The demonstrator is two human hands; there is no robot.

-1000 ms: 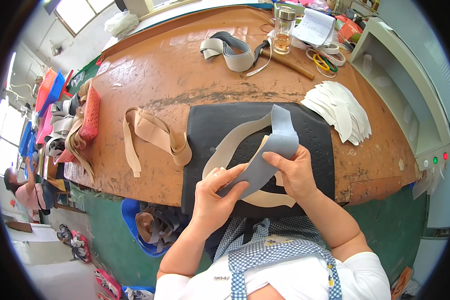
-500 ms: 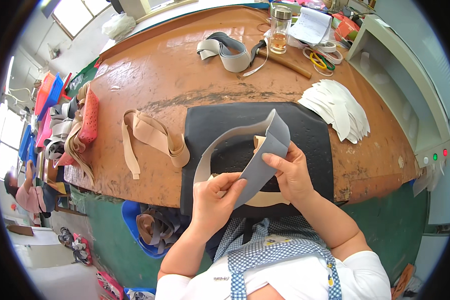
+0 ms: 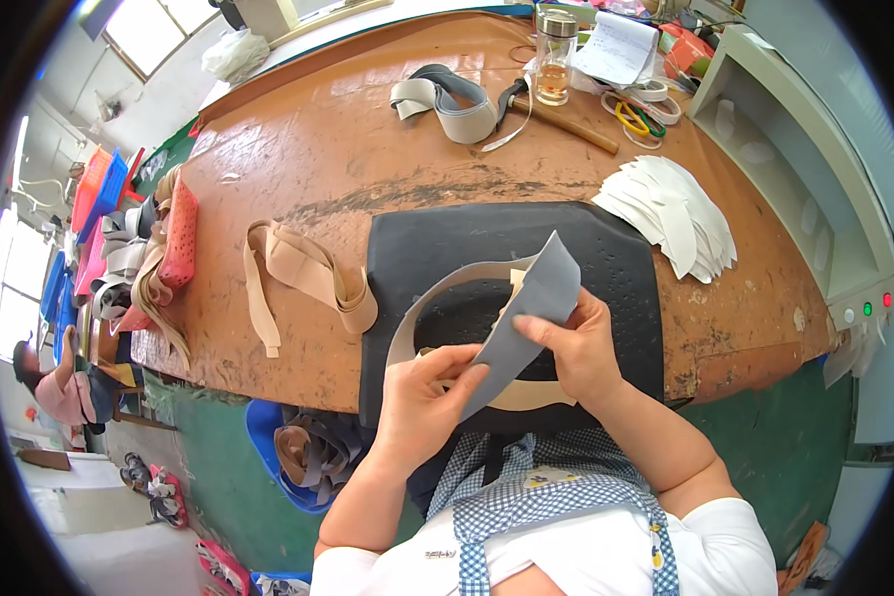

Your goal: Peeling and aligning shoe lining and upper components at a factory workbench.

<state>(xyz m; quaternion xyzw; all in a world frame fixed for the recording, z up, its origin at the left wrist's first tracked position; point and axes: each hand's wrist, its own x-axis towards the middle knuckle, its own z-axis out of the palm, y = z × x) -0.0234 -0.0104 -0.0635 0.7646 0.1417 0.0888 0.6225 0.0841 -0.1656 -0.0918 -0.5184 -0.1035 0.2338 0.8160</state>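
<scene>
Between my two hands a long grey strip (image 3: pixel 526 333) is held up, looped back on itself, with a tan inner side and a pale piece showing behind it. My left hand (image 3: pixel 422 397) pinches its lower part between thumb and fingers. Further up, my right hand (image 3: pixel 578 348) grips the other edge, thumb on the grey face and fingers behind. Beneath lies a black mat (image 3: pixel 606 258) at the table's near edge. A cream curved strip (image 3: pixel 531 395) rests on the mat below the grey one.
A beige strip coil (image 3: pixel 303 268) lies left of the mat, white cut pieces (image 3: pixel 670 219) right. Further back are a grey strip roll (image 3: pixel 467 119), a hammer (image 3: pixel 566 124), a glass bottle (image 3: pixel 554 70) and scissors (image 3: pixel 634 121). A pink basket (image 3: pixel 177 238) stands left; a grey machine (image 3: pixel 805 149) right.
The upper end of the grey strip has tipped slightly down and to the right, turning a little in my fingers. My right hand has shifted marginally; both hands keep their hold.
</scene>
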